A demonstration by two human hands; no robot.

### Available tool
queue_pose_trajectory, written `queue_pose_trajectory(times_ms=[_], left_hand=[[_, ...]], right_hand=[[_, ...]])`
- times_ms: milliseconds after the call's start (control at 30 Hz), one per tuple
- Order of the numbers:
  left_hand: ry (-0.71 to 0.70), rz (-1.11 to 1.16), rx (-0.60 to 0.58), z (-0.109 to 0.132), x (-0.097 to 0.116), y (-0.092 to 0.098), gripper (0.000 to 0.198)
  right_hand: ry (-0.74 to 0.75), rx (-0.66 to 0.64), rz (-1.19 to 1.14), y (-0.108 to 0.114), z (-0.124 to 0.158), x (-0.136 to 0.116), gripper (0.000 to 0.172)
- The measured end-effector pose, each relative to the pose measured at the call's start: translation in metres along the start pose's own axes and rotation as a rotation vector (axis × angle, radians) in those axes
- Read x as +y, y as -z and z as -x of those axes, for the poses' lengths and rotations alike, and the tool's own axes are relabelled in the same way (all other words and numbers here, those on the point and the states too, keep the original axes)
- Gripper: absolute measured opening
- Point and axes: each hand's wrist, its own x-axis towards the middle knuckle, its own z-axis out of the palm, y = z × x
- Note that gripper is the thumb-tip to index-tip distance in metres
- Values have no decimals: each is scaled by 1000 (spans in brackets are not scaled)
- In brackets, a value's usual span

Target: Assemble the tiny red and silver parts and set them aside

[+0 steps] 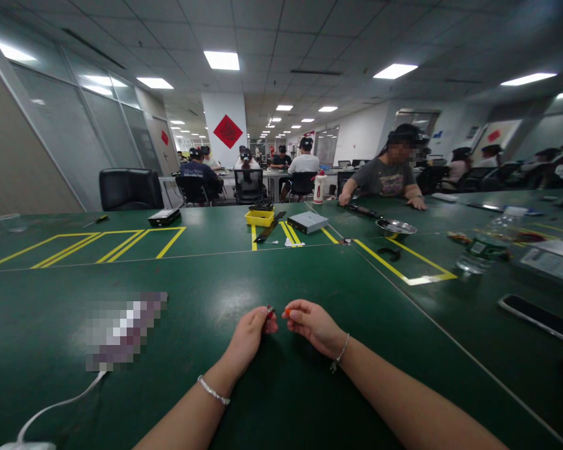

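Note:
My left hand (248,337) pinches a small red and dark piece (270,310) between thumb and fingers; its exact kind is too small to make out. Facing it across a narrow gap, my right hand (315,326) is closed on a small orange piece (288,312), mostly covered by the fingertips. Both hands are held just over the green tabletop (206,294), and the two pieces are apart.
A pixelated flat object (126,331) with a white cable (65,403) lies left. Farther off are a yellow tray (259,218), a grey metal box (308,222) and a metal bowl (396,227). Rightward stand a plastic bottle (485,244) and a dark phone (544,319). A person (387,172) sits opposite.

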Motion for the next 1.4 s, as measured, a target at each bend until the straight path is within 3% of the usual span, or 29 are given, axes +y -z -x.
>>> queue_pose_trajectory(times_ms=[300,433,1000,1400], left_hand=[[-52,40,-119,3,5,-1,18],[-79,65,-106,2,2,0,11],[-75,-45,-75,2,1,2,15],[-14,-11,-31,4,9,-2,37]], right_hand=[[0,-22,1,2,1,0,23],[13,-17,9,1,2,-1,21],[19,-42,-46,1,0,-2,14],[25,-128,28,2,2,-1,24]])
